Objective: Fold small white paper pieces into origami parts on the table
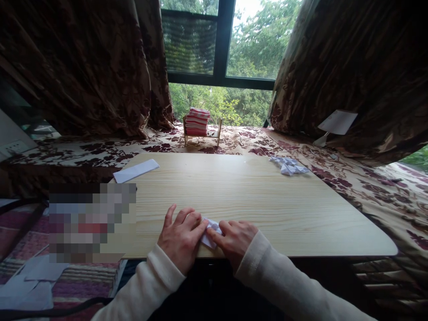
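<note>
A small piece of folded white paper (208,240) lies at the table's near edge, between my two hands. My left hand (182,234) presses on its left side with the thumb, the other fingers bent and resting on the wood. From the right, my right hand (236,238) pinches the paper with its fingers curled in and a fingertip on top. The fingers partly cover the paper, so its full shape is hidden. Both hands rest on the pale wooden table (267,209).
A folded white paper strip (136,170) lies at the table's far left corner. Several folded paper pieces (290,166) are heaped at the far right. Beyond, a small wooden rack (202,138) holds pink striped cloths (197,121). A white lamp (337,122) stands right; loose sheets (30,285) lie lower left.
</note>
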Motion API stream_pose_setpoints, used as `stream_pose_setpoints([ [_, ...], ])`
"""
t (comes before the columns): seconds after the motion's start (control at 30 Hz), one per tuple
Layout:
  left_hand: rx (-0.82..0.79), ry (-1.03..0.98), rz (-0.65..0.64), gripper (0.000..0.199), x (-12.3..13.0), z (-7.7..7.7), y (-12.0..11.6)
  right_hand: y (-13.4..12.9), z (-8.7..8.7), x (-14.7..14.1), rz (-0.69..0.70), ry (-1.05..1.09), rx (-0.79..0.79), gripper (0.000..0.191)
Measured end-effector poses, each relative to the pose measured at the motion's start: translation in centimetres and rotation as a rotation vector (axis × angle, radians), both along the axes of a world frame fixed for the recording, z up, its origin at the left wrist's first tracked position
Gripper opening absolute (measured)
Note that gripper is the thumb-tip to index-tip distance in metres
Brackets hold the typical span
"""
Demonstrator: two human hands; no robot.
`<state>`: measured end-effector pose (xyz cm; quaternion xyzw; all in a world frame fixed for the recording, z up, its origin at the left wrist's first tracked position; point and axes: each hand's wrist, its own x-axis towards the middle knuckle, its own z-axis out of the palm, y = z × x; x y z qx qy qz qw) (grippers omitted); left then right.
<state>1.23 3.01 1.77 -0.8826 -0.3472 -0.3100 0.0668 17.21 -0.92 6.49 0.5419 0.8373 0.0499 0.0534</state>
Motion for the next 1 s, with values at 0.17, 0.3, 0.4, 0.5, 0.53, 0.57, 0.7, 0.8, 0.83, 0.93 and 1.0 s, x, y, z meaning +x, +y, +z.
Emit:
stream_pose_setpoints([
  [0.17,0.013,0.031,0.037,0.027,0.2,0.0,-0.3,-0.5,0.0,0.9,0.024,0.027,0.065,0.03],
  [0.3,0.027,0.043,0.037,0.026,0.3,0.0,-0.3,-0.9,0.0,1.2,0.041,0.05,0.139,0.037],
  [0.4,0.023,0.044,0.038,0.027,0.4,-0.1,-0.3,-0.8,-0.3,0.9,0.007,0.045,0.123,0.036],
  [0.5,0.018,0.028,0.039,0.028,0.5,0.0,-0.4,-0.5,-0.6,0.6,-0.023,0.042,0.093,0.034],
  [0.53,0.015,0.02,0.036,0.028,0.5,0.0,-0.5,-0.4,-0.6,0.6,-0.03,0.041,0.087,0.033],
  [0.57,0.007,0.013,0.035,0.027,0.5,0.1,-0.6,-0.3,-0.6,0.6,-0.035,0.038,0.081,0.033],
  [0.7,-0.024,0.001,0.043,0.026,0.5,0.1,-0.6,-0.1,-0.4,0.5,-0.045,0.01,0.029,0.035],
  [0.8,-0.037,0.029,0.043,0.025,0.5,0.1,-0.5,0.1,0.0,0.3,-0.06,0.005,-0.046,0.039],
  [0.83,-0.037,0.041,0.041,0.025,0.4,0.0,-0.4,0.2,0.1,0.2,-0.068,0.007,-0.074,0.041],
  [0.93,-0.022,0.059,0.032,0.025,0.3,0.1,-0.4,0.7,0.4,-0.1,-0.111,0.007,-0.132,0.039],
  [1.0,-0.026,0.064,0.029,0.025,0.2,0.1,-0.4,1.0,0.5,-0.2,-0.126,-0.007,-0.149,0.038],
])
